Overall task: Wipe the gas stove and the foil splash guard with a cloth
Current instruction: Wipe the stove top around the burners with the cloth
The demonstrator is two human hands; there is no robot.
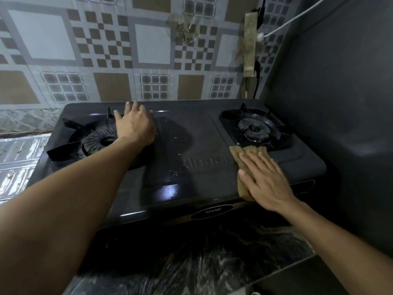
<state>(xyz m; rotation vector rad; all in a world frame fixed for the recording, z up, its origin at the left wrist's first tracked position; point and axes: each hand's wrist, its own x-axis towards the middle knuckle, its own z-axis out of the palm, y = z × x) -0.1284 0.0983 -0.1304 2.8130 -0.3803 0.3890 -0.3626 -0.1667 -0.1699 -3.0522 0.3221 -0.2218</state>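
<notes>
"Rinnai" in raised letters on the top of the gas stove (204,133), "Rinnai" again on the oval badge (212,210) on its front

A home kitchen, at the cooking corner.

A black two-burner gas stove (191,150) sits on a dark marbled tabletop (212,262), pushed up to a wall covered in patterned foil (106,50) with squares and checks, grease-stained near the middle. Shiny foil (17,162) also lines the surface left of the stove. A white cable (297,15) runs across the grey side wall (340,81) on the right.
</notes>
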